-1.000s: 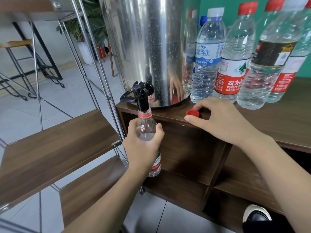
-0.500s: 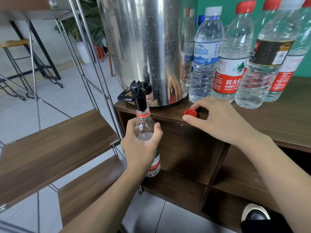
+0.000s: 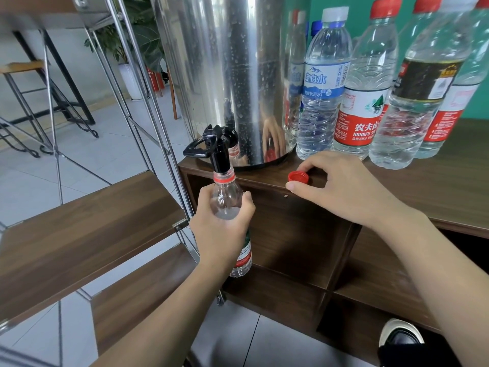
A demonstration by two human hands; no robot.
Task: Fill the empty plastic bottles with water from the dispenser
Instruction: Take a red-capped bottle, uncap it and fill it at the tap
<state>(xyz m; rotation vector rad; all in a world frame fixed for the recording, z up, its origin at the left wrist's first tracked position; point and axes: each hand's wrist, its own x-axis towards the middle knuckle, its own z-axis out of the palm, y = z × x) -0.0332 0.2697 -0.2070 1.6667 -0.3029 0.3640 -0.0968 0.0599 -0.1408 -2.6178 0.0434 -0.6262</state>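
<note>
Plastic bottle [image 3: 228, 200] hanging upright just off the front left corner of the counter [image 3: 434, 192], uncapped mouth sitting right under the black tap [image 3: 215, 149] of the steel dispenser [image 3: 227, 75], spout reaching down into the neck. Showing a water line high in the shoulder, level with the fingers; red-and-green label peeking out below the grip, base in the air in front of the open shelf. Left hand [image 3: 221, 229] wrapping round the shoulder and upper body of that bottle, thumb on one side and fingers curling round the other, gripping firmly. Right hand [image 3: 341, 189] resting palm down on the counter's front edge, thumb and forefinger curling loosely about a red cap [image 3: 298, 176] lying on the wood; hard telling whether pinching it or merely touching it. Dispenser standing at the counter's left end, tap jutting past the left front corner, beads of water clinging to the shiny wall, hand and cap mirroring in it. Lining up to its right along the back edge: a blue-label bottle [image 3: 324, 83] with a white cap, a red-label bottle [image 3: 366, 86] with a red cap, a black-label bottle [image 3: 420, 83], and one more bottle partly hiding behind at the far right, all holding water. Wooden steps [image 3: 79, 229] on a metal frame sitting left of the counter, over grey floor tiles
</note>
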